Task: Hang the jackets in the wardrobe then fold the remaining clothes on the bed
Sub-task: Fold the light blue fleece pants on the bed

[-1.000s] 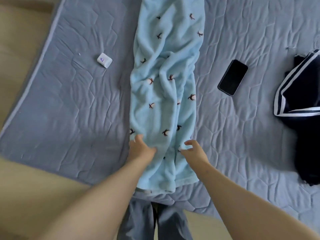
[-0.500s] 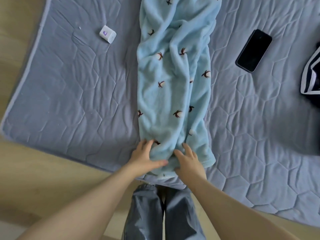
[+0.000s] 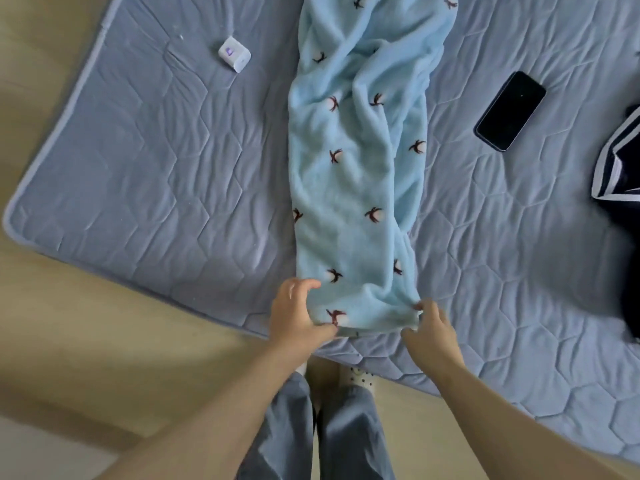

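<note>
left hand (image 3: 298, 317) grips near-left hem corner of light-blue fleece garment (image 3: 356, 188) | right hand (image 3: 431, 332) pinches near-right corner | garment runs lengthwise from the near edge of the bed (image 3: 156, 188) | black phone (image 3: 510, 110) to its right | navy white-striped garment (image 3: 620, 174) at right edge | small white box (image 3: 234, 54) far left

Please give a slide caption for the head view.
Left hand and right hand hold the near end of a blue fleece garment on the bed, between a white box and a phone.
</note>
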`<action>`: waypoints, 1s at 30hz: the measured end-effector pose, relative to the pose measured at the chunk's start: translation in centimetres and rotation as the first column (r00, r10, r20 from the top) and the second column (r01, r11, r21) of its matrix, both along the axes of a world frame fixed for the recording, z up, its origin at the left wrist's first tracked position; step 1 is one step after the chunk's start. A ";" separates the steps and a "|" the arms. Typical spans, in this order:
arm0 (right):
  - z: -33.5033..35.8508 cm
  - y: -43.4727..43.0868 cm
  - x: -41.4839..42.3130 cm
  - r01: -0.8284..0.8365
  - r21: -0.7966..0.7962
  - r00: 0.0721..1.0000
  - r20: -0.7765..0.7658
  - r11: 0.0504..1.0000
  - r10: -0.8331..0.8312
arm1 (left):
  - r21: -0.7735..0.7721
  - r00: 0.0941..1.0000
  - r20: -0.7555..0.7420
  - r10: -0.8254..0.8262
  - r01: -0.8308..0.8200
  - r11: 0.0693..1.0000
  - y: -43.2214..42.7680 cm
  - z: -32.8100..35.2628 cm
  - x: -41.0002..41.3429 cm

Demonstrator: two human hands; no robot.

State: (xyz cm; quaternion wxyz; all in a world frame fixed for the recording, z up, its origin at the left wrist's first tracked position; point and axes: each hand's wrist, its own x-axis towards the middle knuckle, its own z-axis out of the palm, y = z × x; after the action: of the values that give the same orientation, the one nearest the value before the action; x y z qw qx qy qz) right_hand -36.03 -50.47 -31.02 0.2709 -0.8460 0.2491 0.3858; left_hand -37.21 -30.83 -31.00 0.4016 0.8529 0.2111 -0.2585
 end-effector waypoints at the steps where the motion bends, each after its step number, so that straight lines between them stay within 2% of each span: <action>1: -0.8 -0.1 0.0 0.051 0.026 0.998 -0.038 0.998 -0.050 | -0.149 0.976 -0.156 0.152 -0.176 0.973 -0.5 -0.9 -0.3; 2: -1.1 0.1 0.4 0.173 0.082 0.985 -0.032 0.981 -0.171 | -0.278 0.891 -0.319 0.324 -0.414 0.867 -0.8 -1.1 -0.1; 3: -1.5 0.2 0.8 0.299 0.155 0.953 -0.004 0.941 -0.302 | -0.346 0.764 -0.444 0.469 -0.629 0.696 -1.1 -1.7 -0.2; 4: -2.0 0.0 1.3 0.377 0.232 0.918 0.035 0.897 -0.395 | -0.351 0.651 -0.483 0.585 -0.757 0.551 -1.4 -2.6 -0.3; 5: -2.1 0.3 1.9 0.410 0.303 0.895 0.048 0.860 -0.444 | -0.331 0.591 -0.454 0.666 -0.806 0.490 -1.1 -3.1 -0.2; 6: -2.6 0.1 2.3 0.392 0.355 0.902 0.033 0.849 -0.431 | -0.307 0.570 -0.421 0.706 -0.821 0.480 -1.1 -3.8 -0.2; 9: -3.6 -0.3 3.3 0.185 0.312 0.982 -0.017 0.932 -0.189 | -0.305 0.645 -0.453 0.616 -0.761 0.572 -1.5 -4.5 0.0; 10: -3.9 -0.6 3.4 0.173 0.302 0.984 -0.014 0.938 -0.177 | -0.339 0.663 -0.484 0.571 -0.744 0.576 -1.4 -4.3 0.1; 13: -2.5 -1.3 2.2 0.377 0.410 0.920 -0.065 0.830 -0.386 | -0.356 0.710 -0.500 0.497 -0.691 0.629 0.1 -2.3 0.0; 14: -1.8 -1.6 1.3 0.404 0.425 0.911 -0.109 0.810 -0.398 | -0.318 0.727 -0.495 0.476 -0.661 0.679 0.7 -1.6 -0.4; 16: -0.6 -1.8 -0.3 0.391 0.393 0.918 -0.238 0.832 -0.318 | -0.198 0.753 -0.514 0.411 -0.570 0.797 1.4 -0.2 -1.2; 19: 0.0 -1.2 -1.3 0.434 0.313 0.864 -0.411 0.845 -0.292 | -0.183 0.714 -0.603 0.355 -0.558 0.809 1.2 1.2 -1.6; 22: 0.0 -0.7 0.6 0.427 0.320 0.882 -0.351 0.845 -0.313 | -0.243 0.738 -0.598 0.312 -0.538 0.807 1.3 1.7 -0.5; 25: -0.2 -0.3 2.9 0.473 0.431 0.880 -0.267 0.769 -0.392 | -0.342 0.785 -0.549 0.287 -0.525 0.779 1.2 1.3 -0.1; 28: -1.3 0.7 2.9 0.299 0.406 0.952 -0.195 0.864 -0.237 | -0.481 0.876 -0.443 0.190 -0.411 0.774 1.0 0.9 -0.8; 30: -1.9 1.2 2.0 0.261 0.331 0.964 -0.143 0.907 -0.225 | -0.487 0.895 -0.397 0.203 -0.393 0.780 1.2 0.3 -1.6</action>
State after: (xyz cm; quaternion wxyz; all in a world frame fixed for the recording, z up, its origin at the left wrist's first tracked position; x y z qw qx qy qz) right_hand -34.07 -49.27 -32.92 0.4488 -0.7266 0.2939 0.4293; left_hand -38.80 -29.63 -30.72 0.6277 0.5996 0.3235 -0.3765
